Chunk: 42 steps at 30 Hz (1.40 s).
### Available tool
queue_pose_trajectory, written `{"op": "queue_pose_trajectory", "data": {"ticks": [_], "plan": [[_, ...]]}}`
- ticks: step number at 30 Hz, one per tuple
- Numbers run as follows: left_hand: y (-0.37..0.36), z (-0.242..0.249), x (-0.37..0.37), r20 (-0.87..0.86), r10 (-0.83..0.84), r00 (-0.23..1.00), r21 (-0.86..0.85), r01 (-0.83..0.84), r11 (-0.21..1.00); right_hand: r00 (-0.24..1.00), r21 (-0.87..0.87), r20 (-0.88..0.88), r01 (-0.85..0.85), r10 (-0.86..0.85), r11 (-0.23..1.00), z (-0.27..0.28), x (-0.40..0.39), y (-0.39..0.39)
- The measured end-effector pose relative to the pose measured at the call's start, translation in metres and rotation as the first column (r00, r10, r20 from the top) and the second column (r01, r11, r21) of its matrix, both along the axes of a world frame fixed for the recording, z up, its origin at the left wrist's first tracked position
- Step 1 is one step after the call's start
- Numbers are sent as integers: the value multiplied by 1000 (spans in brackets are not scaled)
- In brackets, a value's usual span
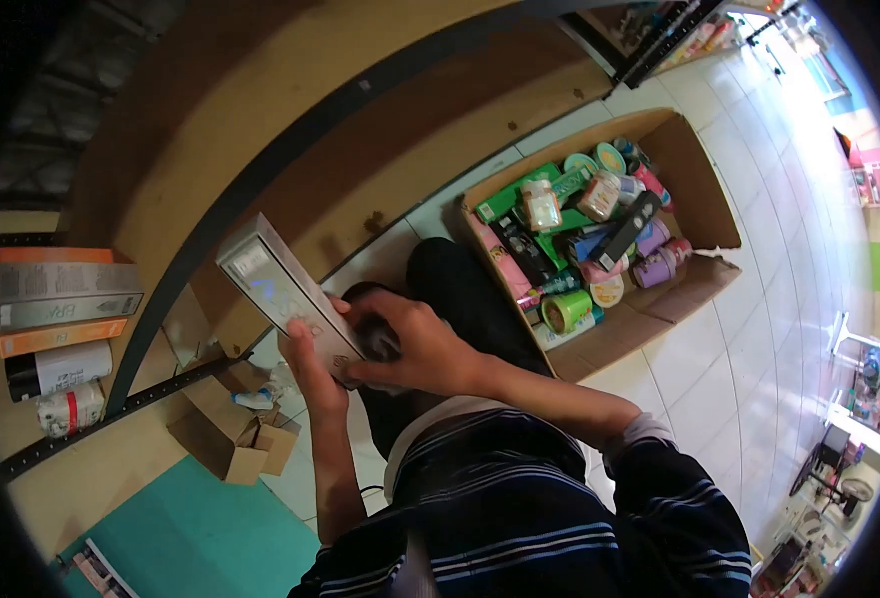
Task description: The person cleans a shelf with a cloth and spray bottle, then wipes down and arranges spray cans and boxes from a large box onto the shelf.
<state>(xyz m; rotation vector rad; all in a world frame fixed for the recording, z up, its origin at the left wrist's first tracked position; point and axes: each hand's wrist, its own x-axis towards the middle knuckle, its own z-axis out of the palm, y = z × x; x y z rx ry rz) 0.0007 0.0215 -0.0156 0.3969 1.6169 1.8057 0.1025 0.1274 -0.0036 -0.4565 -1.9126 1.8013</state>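
A long silvery-white box (286, 284) is held tilted in front of my body, its far end pointing up and left. My left hand (310, 364) grips the box from the left side near its lower end, the thumb on its face. My right hand (415, 344) holds the lower right end, with curled fingers and the thumb against the edge. Something dark and round shows between my right fingers, too shaded to make out. Past my knee, an open cardboard box (704, 204) holds several jars, tubes and small cartons.
A shelf on the left bears orange and grey cartons (61, 299), a black-and-white cylinder (59, 371) and a wrapped roll (69, 410). A dark metal shelf edge (251, 164) curves overhead. A smaller opened carton (226, 439) lies below, near a green surface (201, 533).
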Motion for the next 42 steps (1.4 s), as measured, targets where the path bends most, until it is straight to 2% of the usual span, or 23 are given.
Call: {"op": "queue_pose_trajectory", "data": {"ticks": [1,2,4,5,6,7,8,9,10,11,12,13,14,15,16,17,18,19,20,22,24,27,42], "plan": [[2,-2,4,-14,46,999,49,-45,998,967,-32,108,-230,232,973,0,3,6],[3,-1,8,-36,102,994,102,-98,990,946,-25,148,-289,289,957,4,6,9],[8,23,14,-199,-112,974,49,124,991,899,-5,224,-386,377,923,20,9,14],[7,22,13,-165,-173,971,33,180,983,873,0,265,-424,408,906,32,9,17],[-5,-3,7,-268,-250,930,-107,229,968,888,37,232,-417,398,908,39,9,20],[4,24,18,-235,-132,963,98,158,982,900,70,199,-408,388,910,45,6,24],[6,47,15,-176,-168,970,198,202,959,893,2,166,-425,419,905,59,1,32],[11,52,5,-397,-65,916,248,175,953,901,30,144,-417,409,909,74,-6,40],[6,61,-3,-422,-14,907,255,133,958,911,180,144,-408,386,895,87,-15,54],[3,69,-8,-542,90,836,215,34,976,925,144,174,-364,338,920,110,-26,63],[-1,79,-11,-651,175,739,191,-64,980,981,158,79,-187,176,970,117,-38,67],[-6,90,-20,-740,273,615,217,-166,962,987,430,-19,-138,162,892,134,-57,77],[-11,99,-30,-785,355,508,264,-243,933,982,344,-63,-147,179,928,145,-78,83],[-15,108,-40,-817,423,391,316,-311,897,978,429,48,-202,201,880,162,-100,90],[-20,116,-49,-818,433,379,327,-312,892,962,464,-64,-207,265,861,158,-128,98],[-23,126,-57,-853,483,198,376,-407,832,956,447,-42,-241,290,861,161,-151,98],[-26,135,-65,-864,504,7,437,-486,757,961,566,-14,-219,275,795,159,-172,99],[-27,144,-73,-859,511,-12,453,-483,749,949,637,-120,-151,291,756,142,-198,100],[-27,153,-80,-868,484,-108,464,-523,715,955,616,68,-267,287,741,144,-210,96],[-28,169,-92,-863,457,-216,492,-559,667,944,637,211,-330,254,697,137,-233,86],[-30,183,-102,-879,365,-306,476,-602,642,960,691,136,-269,244,671,119,-251,77],[-29,191,-108,-862,392,-321,506,-583,636,908,674,201,-400,367,621,125,-265,70],[-36,180,-101,-855,411,-315,518,-564,644,903,709,212,-405,374,578,123,-296,32]]}}
